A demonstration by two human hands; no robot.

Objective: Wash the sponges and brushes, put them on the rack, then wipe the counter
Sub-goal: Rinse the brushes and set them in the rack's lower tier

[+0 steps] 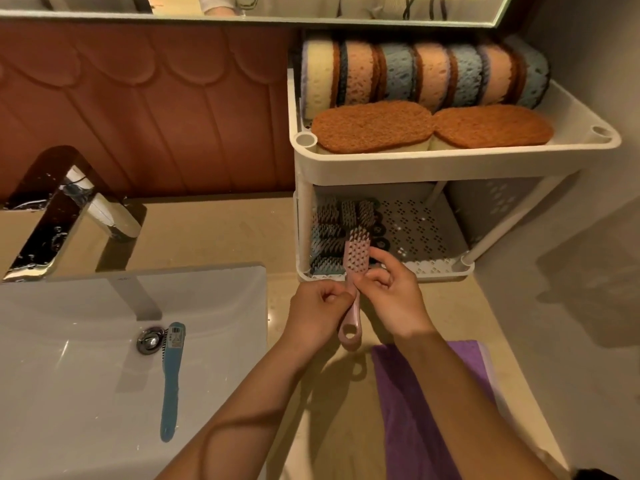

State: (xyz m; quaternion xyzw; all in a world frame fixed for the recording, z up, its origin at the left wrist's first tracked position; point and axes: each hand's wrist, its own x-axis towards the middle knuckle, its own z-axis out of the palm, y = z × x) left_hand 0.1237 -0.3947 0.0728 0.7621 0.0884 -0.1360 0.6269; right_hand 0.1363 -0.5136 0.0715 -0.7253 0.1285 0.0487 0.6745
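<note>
Brush (356, 258) in pink plastic, centre frame, likely light, stiff, wet-slick; left hand (317, 306) pinches its handle, right hand (394, 296) pinches its neck.

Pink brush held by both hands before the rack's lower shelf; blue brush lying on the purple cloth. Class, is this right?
No. The head view shows the blue brush lying in the sink, not on the purple cloth. The left hand and right hand do hold the pink brush before the rack.
</note>
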